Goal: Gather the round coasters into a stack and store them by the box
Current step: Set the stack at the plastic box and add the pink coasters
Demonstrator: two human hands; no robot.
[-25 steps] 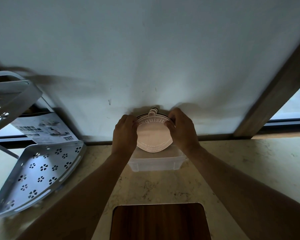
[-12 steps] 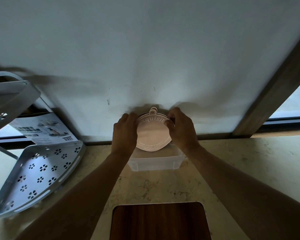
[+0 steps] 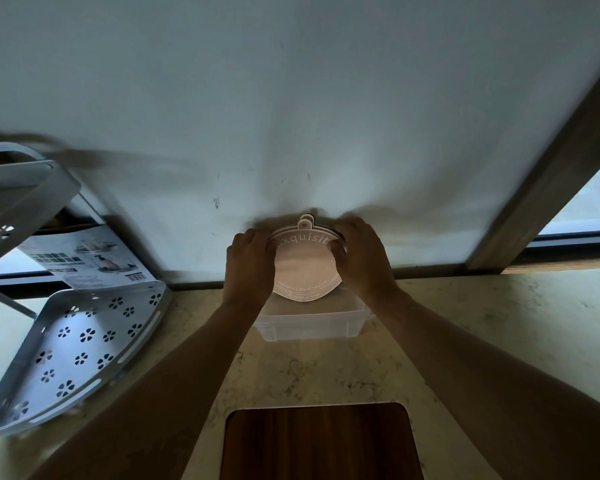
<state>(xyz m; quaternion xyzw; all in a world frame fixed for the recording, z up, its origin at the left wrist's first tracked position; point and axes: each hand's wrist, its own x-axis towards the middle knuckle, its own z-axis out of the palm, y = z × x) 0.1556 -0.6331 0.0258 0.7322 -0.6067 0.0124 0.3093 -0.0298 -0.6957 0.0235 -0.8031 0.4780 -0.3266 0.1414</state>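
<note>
A stack of round pinkish coasters with a small hanging tab on top and the word "Exquisite" on its face stands on edge, tilted back toward the white wall. My left hand grips its left rim and my right hand grips its right rim. The stack's lower edge sits at the back of a clear plastic box on the pale marble counter. How many coasters the stack holds cannot be made out.
A grey metal corner shelf with flower-shaped holes stands at the left, with a printed cardboard package behind it. A dark wooden board lies at the near edge. A wooden window frame rises at the right.
Both hands stay on the coaster stack against the wall. The stack and hands have barely shifted.
</note>
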